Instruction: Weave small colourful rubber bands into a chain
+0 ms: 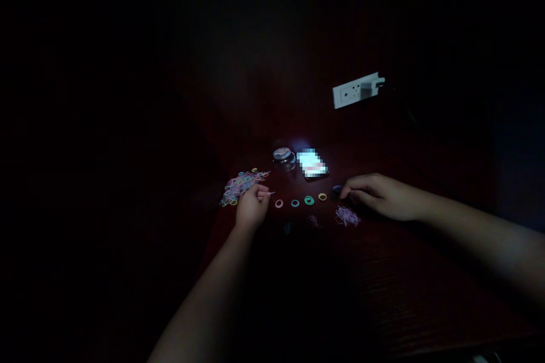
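My left hand (252, 208) is closed in a pinch, with the end of a thin pinkish rubber band (271, 193) sticking out between the fingers. It rests at the right edge of a mixed pile of colored rubber bands and small hair ties (239, 186). My right hand (374, 195) has its fingertips curled at a dark purple hair tie (337, 189), partly covered by them. Left of that tie runs a row of a yellow tie (322, 197), a green tie (309, 200), a blue tie (295, 203) and a pink tie (279, 203).
Loose purple rubber bands (347, 216) lie in front of my right hand, with a fainter small heap (314, 221) and a dim bluish heap (288, 229) nearby. Behind the row stand a lidded clear jar (284, 160) and a lit phone (312, 163). A wall socket (351, 92) holds a plug.
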The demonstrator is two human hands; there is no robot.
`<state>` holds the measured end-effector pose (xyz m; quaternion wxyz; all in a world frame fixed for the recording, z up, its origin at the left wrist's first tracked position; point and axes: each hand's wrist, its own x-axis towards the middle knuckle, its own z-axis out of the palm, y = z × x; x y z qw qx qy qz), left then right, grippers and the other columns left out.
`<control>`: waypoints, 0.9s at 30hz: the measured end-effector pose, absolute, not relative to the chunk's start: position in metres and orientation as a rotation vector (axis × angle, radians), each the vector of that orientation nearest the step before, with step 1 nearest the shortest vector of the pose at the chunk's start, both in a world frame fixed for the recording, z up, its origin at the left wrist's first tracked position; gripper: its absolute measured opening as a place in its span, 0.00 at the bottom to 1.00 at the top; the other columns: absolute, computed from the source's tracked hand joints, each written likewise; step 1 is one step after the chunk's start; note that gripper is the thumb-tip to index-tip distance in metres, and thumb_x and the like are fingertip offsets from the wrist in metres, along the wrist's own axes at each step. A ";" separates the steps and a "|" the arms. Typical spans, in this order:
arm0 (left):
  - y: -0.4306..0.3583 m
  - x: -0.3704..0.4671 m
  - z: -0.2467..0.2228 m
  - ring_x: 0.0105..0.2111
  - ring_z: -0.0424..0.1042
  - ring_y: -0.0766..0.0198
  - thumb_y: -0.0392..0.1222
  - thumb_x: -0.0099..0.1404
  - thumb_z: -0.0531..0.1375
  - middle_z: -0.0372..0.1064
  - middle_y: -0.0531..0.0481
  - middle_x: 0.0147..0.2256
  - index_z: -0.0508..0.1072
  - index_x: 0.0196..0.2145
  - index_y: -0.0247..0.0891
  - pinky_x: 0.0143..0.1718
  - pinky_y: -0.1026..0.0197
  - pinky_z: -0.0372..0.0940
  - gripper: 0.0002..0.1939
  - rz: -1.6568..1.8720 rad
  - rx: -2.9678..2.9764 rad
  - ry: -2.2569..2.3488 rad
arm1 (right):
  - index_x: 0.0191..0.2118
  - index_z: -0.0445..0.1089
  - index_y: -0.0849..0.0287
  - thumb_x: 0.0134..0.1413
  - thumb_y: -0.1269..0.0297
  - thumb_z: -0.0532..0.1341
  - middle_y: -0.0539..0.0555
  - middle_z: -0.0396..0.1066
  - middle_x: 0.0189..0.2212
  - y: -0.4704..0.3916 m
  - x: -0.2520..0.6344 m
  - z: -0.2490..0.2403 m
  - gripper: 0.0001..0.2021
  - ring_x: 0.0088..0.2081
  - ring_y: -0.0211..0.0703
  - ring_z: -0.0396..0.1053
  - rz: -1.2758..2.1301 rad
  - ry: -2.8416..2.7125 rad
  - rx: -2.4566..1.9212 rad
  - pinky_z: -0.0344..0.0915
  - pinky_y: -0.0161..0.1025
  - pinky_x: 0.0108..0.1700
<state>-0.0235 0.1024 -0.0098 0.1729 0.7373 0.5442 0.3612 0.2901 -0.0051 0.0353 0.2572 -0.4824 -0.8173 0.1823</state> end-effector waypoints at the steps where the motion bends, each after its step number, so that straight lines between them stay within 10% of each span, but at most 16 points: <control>1: 0.103 -0.024 -0.010 0.32 0.74 0.65 0.37 0.61 0.58 0.75 0.49 0.33 0.72 0.37 0.36 0.39 0.62 0.69 0.06 1.029 2.088 1.545 | 0.40 0.74 0.58 0.58 0.62 0.51 0.53 0.75 0.32 -0.005 0.290 0.035 0.15 0.33 0.43 0.70 0.498 -2.220 -1.310 0.64 0.40 0.38; 27: 0.088 -0.006 0.004 0.32 0.74 0.65 0.38 0.62 0.58 0.76 0.51 0.33 0.73 0.35 0.39 0.38 0.62 0.68 0.05 1.046 2.213 1.524 | 0.38 0.73 0.58 0.59 0.58 0.54 0.54 0.75 0.33 -0.005 0.291 0.035 0.13 0.35 0.44 0.71 0.503 -2.202 -1.271 0.66 0.40 0.39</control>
